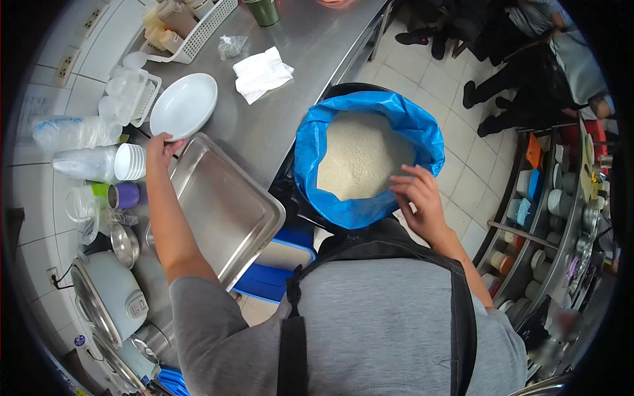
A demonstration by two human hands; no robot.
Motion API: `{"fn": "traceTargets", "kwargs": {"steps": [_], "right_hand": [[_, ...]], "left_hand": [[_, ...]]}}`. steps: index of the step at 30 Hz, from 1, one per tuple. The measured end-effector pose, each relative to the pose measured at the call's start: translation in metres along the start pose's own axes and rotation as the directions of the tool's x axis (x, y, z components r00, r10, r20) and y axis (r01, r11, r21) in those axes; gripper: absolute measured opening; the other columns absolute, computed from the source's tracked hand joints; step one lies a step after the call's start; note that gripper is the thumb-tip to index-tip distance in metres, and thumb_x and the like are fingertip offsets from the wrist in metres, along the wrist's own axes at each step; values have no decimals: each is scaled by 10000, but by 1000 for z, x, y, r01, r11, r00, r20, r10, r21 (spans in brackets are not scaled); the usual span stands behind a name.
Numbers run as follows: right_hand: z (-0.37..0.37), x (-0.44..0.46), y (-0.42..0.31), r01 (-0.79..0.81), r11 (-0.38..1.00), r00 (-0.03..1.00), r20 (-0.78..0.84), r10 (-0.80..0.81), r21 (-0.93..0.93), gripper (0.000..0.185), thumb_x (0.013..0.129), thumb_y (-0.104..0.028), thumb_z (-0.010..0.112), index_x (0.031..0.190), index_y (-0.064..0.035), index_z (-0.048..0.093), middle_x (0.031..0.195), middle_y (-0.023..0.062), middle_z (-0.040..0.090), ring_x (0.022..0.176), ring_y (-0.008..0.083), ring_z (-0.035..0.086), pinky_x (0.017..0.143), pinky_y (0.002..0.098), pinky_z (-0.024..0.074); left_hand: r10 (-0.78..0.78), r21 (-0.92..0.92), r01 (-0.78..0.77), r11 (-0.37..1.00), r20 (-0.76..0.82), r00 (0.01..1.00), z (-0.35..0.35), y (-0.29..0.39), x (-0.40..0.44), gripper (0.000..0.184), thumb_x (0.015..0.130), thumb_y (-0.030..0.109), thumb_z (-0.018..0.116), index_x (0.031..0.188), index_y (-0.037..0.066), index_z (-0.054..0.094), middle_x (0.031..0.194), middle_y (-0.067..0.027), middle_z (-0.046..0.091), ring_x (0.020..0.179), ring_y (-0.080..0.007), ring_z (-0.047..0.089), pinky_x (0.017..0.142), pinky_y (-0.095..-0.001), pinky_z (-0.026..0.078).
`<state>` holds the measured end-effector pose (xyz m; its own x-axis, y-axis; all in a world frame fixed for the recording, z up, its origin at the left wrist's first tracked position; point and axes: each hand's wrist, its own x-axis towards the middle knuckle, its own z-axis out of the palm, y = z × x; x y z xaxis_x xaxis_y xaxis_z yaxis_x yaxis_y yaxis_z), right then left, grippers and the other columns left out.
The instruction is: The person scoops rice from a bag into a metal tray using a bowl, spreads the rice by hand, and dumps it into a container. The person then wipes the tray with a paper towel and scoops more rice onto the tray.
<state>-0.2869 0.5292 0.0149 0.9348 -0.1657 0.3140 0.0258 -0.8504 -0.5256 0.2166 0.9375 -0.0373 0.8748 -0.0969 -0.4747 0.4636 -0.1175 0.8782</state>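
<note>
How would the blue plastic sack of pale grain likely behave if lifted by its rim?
The blue plastic sack would probably feel heavy, since pale grain spans its wide mouth, though the depth is hidden. Its creased, folded rim looks floppy and may buckle. The loose grain would likely shift if tilted.

bright, even | soft glare, steel counter [241, 129] | curved edges (black corners too)

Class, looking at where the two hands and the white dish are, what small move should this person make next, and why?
Probably bring the white dish across towards the blue sack: the left hand already has its edge, the sack stands open with pale grains inside, and the right hand, seemingly unladen, is at its rim.
</note>
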Motion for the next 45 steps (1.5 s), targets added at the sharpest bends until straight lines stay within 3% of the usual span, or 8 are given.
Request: {"fn": "traceTargets", "kwargs": {"steps": [8, 13, 16, 18, 22, 29, 36, 45], "right_hand": [[-10, 63, 42, 61, 996, 995, -74, -66, -64, 224, 733, 24, 699, 931, -68, 647, 1115, 71, 662, 1196, 331, 548, 1004, 475, 409], [11, 73, 54, 87, 995, 966, 241, -95, 43, 195, 766, -79, 707, 955, -59, 660, 1109, 105, 661, 1146, 317, 568, 968, 437, 433], [25, 59, 57, 111, 994, 733, 675, -87, 6, 201, 851, -227, 666, 943, -49, 681, 996, 157, 680, 1041, 337, 612, 935, 439, 450], [30, 46, 53, 118, 992, 429, 903, -17, -37, 302, 901, -328, 615, 923, -37, 689, 919, 185, 689, 950, 362, 643, 900, 452, 466], [18, 32, 52, 69, 996, 488, 870, -76, 48, 385, 946, -376, 545, 888, -21, 682, 809, 204, 681, 827, 393, 658, 858, 478, 480], [15, 14, 71, 164, 977, 630, 748, -209, 134, 373, 931, -348, 551, 924, 2, 682, 874, 191, 690, 889, 341, 667, 851, 449, 477], [35, -4, 87, 293, 946, 599, 744, -296, 141, 388, 935, -355, 534, 943, 5, 680, 905, 182, 693, 900, 336, 658, 831, 439, 469], [5, 23, 84, 371, 874, 469, 748, -469, 315, 232, 848, -237, 581, 870, -18, 653, 759, 160, 683, 774, 337, 678, 733, 437, 516]], "left_hand": [[25, -475, 66, 877, 182, 983, 36, -30, -181, 528, 814, 31, 622, 1313, -52, 472, 1194, -148, 627, 1086, -325, 630, 959, -438, 522], [9, -281, 42, 959, 177, 984, 146, -41, -263, 533, 823, 39, 665, 1314, -59, 482, 1211, -158, 624, 1075, -283, 637, 945, -378, 509], [264, 131, -281, 951, 134, 955, 199, -64, -272, 505, 882, 32, 645, 1351, -37, 472, 1244, -165, 603, 1117, -244, 600, 967, -347, 475], [526, 385, -615, 688, 319, 788, 246, -61, -280, 371, 897, -40, 547, 1261, 20, 583, 1185, -116, 660, 1086, -216, 629, 958, -327, 476], [572, 452, -892, 0, 731, 371, 311, -79, -270, 455, 747, -47, 572, 1174, 90, 646, 1124, -143, 660, 999, -318, 658, 847, -403, 542], [668, 247, -898, -363, 741, -66, 340, -103, -250, 395, 770, 114, 625, 1163, 115, 655, 1157, -129, 628, 1071, -285, 615, 912, -422, 519], [610, 495, -863, -104, 717, 337, 348, -171, -231, 485, 745, -11, 593, 1191, 164, 665, 1104, -114, 636, 1018, -315, 612, 897, -425, 517], [371, 825, -384, 415, 232, 899, 354, -190, -218, 352, 829, 208, 670, 1172, 131, 660, 1030, -198, 691, 881, -395, 671, 800, -487, 523]]}}
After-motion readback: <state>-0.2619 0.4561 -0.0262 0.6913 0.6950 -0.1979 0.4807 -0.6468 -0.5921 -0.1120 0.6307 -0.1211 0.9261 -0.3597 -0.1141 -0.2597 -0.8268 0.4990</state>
